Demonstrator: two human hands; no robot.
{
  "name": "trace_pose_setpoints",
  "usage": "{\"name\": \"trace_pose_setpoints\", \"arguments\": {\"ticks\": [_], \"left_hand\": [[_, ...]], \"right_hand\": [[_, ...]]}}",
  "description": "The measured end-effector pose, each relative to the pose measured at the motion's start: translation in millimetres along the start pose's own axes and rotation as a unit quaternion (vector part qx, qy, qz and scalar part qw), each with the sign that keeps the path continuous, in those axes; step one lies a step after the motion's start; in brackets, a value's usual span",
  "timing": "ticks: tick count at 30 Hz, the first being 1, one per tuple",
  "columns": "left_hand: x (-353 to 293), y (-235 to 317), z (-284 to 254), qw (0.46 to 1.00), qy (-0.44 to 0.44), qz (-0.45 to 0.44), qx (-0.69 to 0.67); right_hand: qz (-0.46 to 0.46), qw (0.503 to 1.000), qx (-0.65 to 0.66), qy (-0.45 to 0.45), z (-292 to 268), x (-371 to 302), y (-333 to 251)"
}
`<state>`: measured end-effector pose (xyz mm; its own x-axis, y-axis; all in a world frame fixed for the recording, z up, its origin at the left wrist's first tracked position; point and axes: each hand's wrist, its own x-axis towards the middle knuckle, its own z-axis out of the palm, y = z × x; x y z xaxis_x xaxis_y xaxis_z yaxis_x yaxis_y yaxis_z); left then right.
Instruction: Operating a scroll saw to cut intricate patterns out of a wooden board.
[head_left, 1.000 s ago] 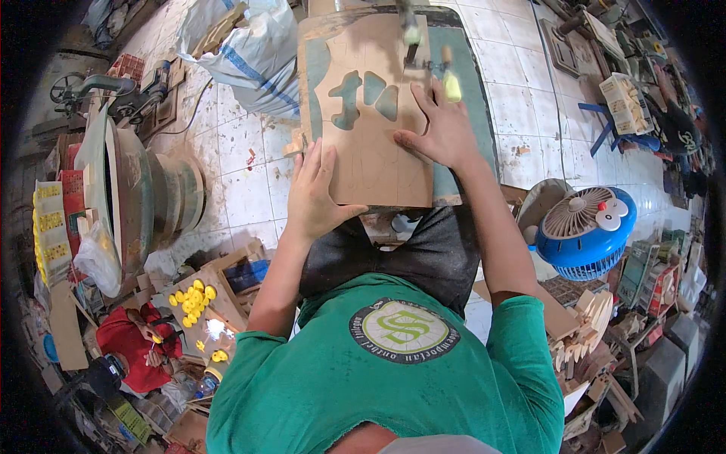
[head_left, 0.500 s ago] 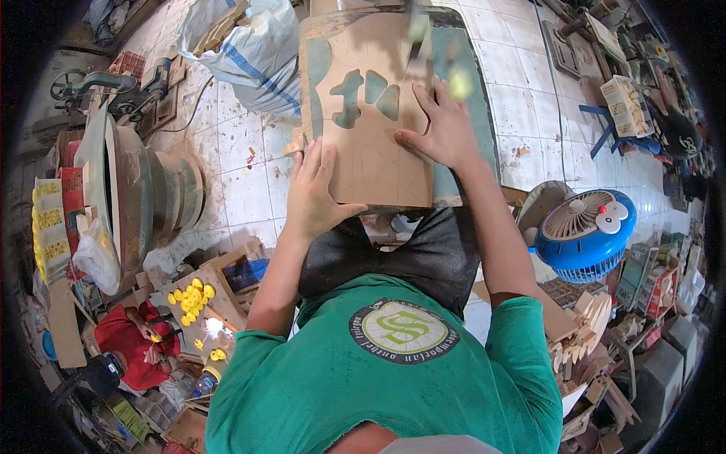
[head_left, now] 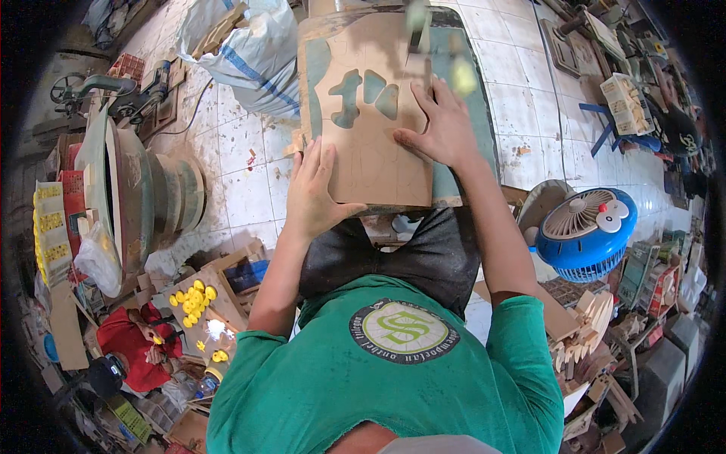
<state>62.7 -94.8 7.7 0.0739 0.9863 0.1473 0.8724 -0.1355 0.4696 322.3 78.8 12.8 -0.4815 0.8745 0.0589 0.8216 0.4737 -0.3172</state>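
Observation:
A flat tan wooden board (head_left: 378, 170) with thin outlines on it and several curved cut-outs lies on a green, worn worktable (head_left: 478, 113). My left hand (head_left: 311, 181) rests on the board's near left edge, fingers stretched out and thumb spread. On the right side of the board lies my right hand (head_left: 442, 125), also flat with its fingers apart. Just beyond those fingertips, a dark upright machine part (head_left: 416, 41) meets the board. A pale yellow-green shape beside it is blurred, so I cannot tell what it is.
A white woven sack (head_left: 261, 64) of wood scraps stands left of the worktable. A blue fan (head_left: 586, 246) is at my right, near stacked wood pieces (head_left: 586, 329). At lower left, a person in red (head_left: 140, 348) sits by yellow round pieces (head_left: 195, 300).
The board and my right hand have shifted very slightly to the left. My left hand stays in place, and both hands remain flat on the board.

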Motion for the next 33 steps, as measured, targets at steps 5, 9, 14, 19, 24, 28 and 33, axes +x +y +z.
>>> {"name": "trace_pose_setpoints", "arguments": {"ticks": [5, 9, 14, 19, 24, 28, 33], "left_hand": [[1.5, 2.4, -0.5, 1.0, -0.001, -0.013, 0.003], [1.7, 1.7, -1.1, 1.0, -0.001, -0.008, 0.01], [2.9, 1.1, -0.4, 1.0, -0.001, -0.006, 0.016], [1.6, -2.2, 4.0, 1.0, -0.002, -0.005, 0.024], [3.8, 1.6, 1.6, 1.0, 0.0, -0.005, 0.017], [3.1, -2.0, 6.9, 0.999, 0.009, 0.011, 0.038], [4.7, -1.0, 6.5, 0.999, 0.015, 0.02, 0.042]], "right_hand": [[0.015, 0.999, 0.019, -0.024, -4.6, 2.2, -2.9], [0.02, 0.998, 0.031, -0.047, -11.0, 4.6, -7.2], [0.013, 0.999, 0.018, -0.024, -3.9, 4.0, -0.4], [0.007, 0.999, 0.02, -0.027, -10.4, 6.3, -3.6], [0.005, 0.998, 0.027, -0.048, -14.3, 7.2, -4.1], [-0.012, 1.0, 0.015, 0.007, -7.3, 6.1, 1.7], [-0.045, 0.996, 0.074, 0.024, -10.5, 8.0, 4.8]]}}
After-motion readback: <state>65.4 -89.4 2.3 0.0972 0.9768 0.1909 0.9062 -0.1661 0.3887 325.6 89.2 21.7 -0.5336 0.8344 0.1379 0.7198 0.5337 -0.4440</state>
